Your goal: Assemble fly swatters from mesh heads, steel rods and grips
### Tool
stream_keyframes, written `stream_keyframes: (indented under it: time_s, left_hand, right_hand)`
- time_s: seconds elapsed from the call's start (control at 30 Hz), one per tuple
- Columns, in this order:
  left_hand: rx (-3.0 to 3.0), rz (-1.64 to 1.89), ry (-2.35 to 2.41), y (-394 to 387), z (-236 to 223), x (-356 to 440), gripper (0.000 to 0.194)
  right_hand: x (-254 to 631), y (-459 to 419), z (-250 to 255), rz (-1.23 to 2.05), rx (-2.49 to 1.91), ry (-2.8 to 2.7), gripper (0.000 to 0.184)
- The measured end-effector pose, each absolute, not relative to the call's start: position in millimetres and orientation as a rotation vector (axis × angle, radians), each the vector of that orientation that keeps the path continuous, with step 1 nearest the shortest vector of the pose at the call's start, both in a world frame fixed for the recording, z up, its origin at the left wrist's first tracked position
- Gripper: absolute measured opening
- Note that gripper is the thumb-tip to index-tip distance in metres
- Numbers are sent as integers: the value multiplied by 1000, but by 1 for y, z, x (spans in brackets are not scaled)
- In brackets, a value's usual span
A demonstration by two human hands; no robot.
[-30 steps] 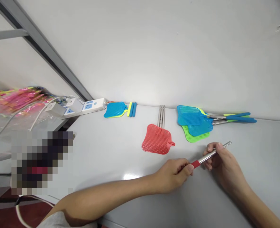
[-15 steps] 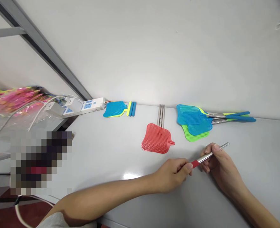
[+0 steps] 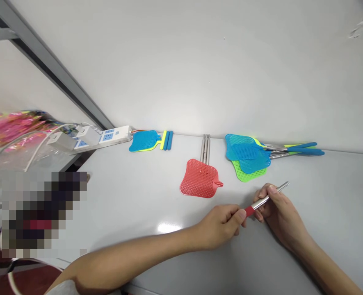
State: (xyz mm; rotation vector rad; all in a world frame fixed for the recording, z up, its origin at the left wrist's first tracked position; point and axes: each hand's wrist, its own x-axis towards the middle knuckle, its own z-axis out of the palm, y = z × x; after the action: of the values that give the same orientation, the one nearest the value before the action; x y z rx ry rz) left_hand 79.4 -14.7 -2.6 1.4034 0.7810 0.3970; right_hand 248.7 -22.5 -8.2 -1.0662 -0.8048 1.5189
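My left hand [image 3: 226,227] is closed around a red handle grip [image 3: 249,211], and only its end shows past the fingers. A shiny metal rod [image 3: 261,201] meets that end in line with it. My right hand [image 3: 281,215] pinches the rod between thumb and fingers, its tip sticking out up and to the right. Both hands are just above the table. Beyond them lies a red flyswatter head [image 3: 199,180], flat, with a short neck pointing right. Several metal rods [image 3: 205,148] lie side by side behind it, partly under its edge.
Flyswatters [image 3: 255,162] with blue and green heads are piled at the back right. Blue and yellow heads [image 3: 144,141] lie at the back left beside grips [image 3: 166,140]. A power strip [image 3: 115,137] and bagged colourful pieces [image 3: 18,129] are farther left. A wall [image 3: 212,73] bounds the table.
The whole view has shifted slightly, so things appear a little farther left. Both hands keep the same hold on the red grip and the rod.
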Motion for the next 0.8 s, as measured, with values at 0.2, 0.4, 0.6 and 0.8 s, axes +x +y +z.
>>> stream_keyframes:
  time_s: [0.2,0.4,0.6,0.8]
  left_hand:
    - [1573,301,820,-11,14,74,33]
    - [2241,200,981,0,29,60,28]
    - [2722,12,822,-5,23,58,7]
    - [2827,-79,800,-24,15,64,12]
  right_hand:
    - [276,-17,0,1461,-1355,-1103,28]
    - [311,-15,7,1589,-1522,-1464,25]
    - [298,-23,18,1870,-1447,-1847,23]
    - [284,-29,25,1728,-1541,-2057,26]
